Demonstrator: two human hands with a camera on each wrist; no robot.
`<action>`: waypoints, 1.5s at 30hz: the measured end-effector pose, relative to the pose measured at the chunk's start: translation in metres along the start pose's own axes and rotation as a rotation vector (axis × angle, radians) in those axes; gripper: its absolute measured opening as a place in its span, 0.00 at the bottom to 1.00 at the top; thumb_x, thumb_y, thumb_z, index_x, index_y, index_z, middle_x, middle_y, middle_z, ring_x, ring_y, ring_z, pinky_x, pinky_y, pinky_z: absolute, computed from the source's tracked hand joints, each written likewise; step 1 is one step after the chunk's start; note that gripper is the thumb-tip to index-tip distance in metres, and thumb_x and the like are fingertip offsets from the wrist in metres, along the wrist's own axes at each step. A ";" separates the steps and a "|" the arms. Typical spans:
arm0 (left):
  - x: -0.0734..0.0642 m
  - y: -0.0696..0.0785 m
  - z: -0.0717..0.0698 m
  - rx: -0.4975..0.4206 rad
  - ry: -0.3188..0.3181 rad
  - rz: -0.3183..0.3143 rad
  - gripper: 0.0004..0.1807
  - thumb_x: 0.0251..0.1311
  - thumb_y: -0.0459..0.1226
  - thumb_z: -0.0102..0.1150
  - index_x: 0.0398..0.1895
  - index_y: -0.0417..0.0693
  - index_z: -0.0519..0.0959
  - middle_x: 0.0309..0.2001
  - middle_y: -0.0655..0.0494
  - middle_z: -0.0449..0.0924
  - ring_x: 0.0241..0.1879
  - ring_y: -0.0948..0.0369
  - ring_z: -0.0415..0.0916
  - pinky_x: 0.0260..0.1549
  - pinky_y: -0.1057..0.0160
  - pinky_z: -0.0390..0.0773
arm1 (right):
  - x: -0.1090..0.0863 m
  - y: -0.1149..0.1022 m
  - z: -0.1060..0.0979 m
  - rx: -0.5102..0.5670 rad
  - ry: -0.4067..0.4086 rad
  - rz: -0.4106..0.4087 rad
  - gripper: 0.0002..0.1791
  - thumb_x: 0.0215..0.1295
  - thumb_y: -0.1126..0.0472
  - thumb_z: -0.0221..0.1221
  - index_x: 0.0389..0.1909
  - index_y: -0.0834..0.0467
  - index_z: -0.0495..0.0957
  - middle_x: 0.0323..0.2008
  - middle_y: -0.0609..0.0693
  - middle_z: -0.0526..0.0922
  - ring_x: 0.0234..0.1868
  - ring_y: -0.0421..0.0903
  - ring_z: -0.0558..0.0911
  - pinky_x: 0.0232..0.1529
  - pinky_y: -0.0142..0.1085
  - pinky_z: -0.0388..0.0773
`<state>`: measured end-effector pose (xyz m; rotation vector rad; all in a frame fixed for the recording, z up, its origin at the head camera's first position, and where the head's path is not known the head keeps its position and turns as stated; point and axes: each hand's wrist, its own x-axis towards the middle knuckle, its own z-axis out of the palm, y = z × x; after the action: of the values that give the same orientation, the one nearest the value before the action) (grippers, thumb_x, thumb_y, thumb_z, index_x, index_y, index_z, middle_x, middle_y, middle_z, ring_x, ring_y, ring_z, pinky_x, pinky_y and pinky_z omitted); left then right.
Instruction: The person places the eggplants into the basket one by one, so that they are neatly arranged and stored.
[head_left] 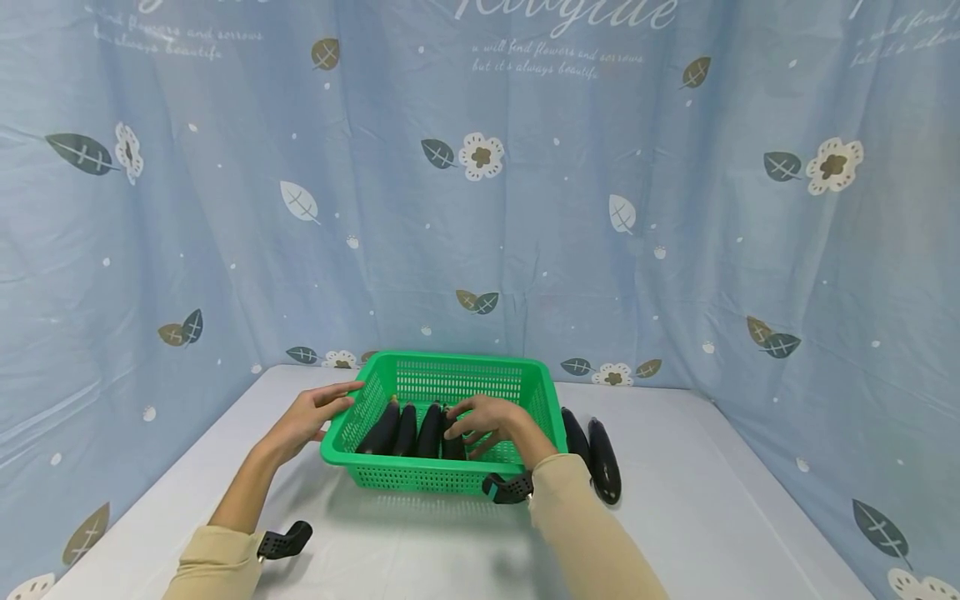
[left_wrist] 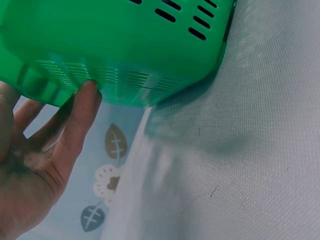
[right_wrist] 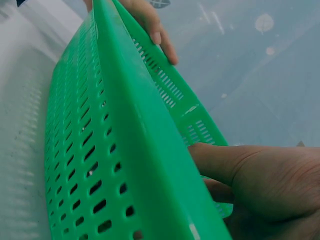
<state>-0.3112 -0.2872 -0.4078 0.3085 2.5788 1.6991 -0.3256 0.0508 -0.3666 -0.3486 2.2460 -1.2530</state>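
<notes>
A green plastic basket [head_left: 420, 477] stands on the white table with several dark eggplants [head_left: 405, 431] lying side by side in its left part. My left hand [head_left: 303, 421] grips the basket's left rim, fingers over the edge; in the left wrist view, one fingertip [left_wrist: 89, 86] of it is against the perforated outer wall. My right hand [head_left: 491, 419] reaches over the near rim into the basket, with loosely bent, spread fingers over the rightmost eggplant in the row [head_left: 453, 447]. In the right wrist view the basket wall hides that eggplant and most of the right fingers [right_wrist: 210, 160].
Two more eggplants [head_left: 603, 462] lie on the white table [head_left: 675, 500] just outside the basket's right side. Behind the table hangs a blue curtain [head_left: 525, 233] with leaf and flower prints. A small black device [head_left: 285, 542] is strapped at each wrist.
</notes>
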 end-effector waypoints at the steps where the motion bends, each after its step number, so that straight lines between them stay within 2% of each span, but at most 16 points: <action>1: 0.000 0.000 0.000 0.001 0.001 0.000 0.32 0.70 0.53 0.52 0.74 0.55 0.64 0.76 0.43 0.55 0.73 0.36 0.54 0.50 0.40 0.80 | 0.000 0.000 -0.001 -0.001 -0.004 -0.002 0.31 0.61 0.60 0.67 0.66 0.58 0.71 0.57 0.61 0.78 0.59 0.62 0.78 0.43 0.48 0.85; 15: 0.000 -0.003 -0.003 0.003 -0.009 0.015 0.33 0.70 0.54 0.52 0.74 0.55 0.64 0.77 0.43 0.54 0.73 0.36 0.53 0.50 0.40 0.80 | -0.013 -0.001 -0.018 -0.060 -0.035 -0.060 0.30 0.67 0.53 0.63 0.68 0.56 0.70 0.61 0.58 0.77 0.64 0.64 0.73 0.54 0.54 0.80; 28: 0.001 -0.002 -0.003 -0.006 -0.016 0.013 0.33 0.70 0.54 0.52 0.74 0.54 0.63 0.77 0.43 0.52 0.74 0.36 0.52 0.52 0.38 0.78 | -0.029 0.001 -0.037 -0.072 0.001 -0.109 0.27 0.65 0.50 0.64 0.64 0.50 0.73 0.61 0.56 0.77 0.65 0.64 0.73 0.54 0.52 0.81; 39: 0.001 -0.001 -0.001 -0.003 -0.021 0.012 0.33 0.70 0.54 0.52 0.74 0.55 0.63 0.77 0.43 0.52 0.74 0.36 0.51 0.51 0.38 0.78 | -0.040 0.006 -0.046 -0.076 -0.019 -0.134 0.28 0.65 0.49 0.63 0.65 0.49 0.72 0.59 0.56 0.77 0.61 0.61 0.76 0.53 0.52 0.81; 45: 0.001 -0.001 -0.001 0.005 -0.015 0.011 0.33 0.69 0.55 0.52 0.74 0.56 0.63 0.77 0.44 0.54 0.74 0.37 0.52 0.51 0.39 0.79 | -0.046 0.011 -0.050 -0.083 -0.020 -0.159 0.27 0.66 0.49 0.63 0.64 0.48 0.72 0.59 0.56 0.78 0.52 0.52 0.80 0.51 0.50 0.82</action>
<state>-0.3127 -0.2885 -0.4081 0.3357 2.5757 1.6874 -0.3159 0.1133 -0.3393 -0.5792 2.2949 -1.2311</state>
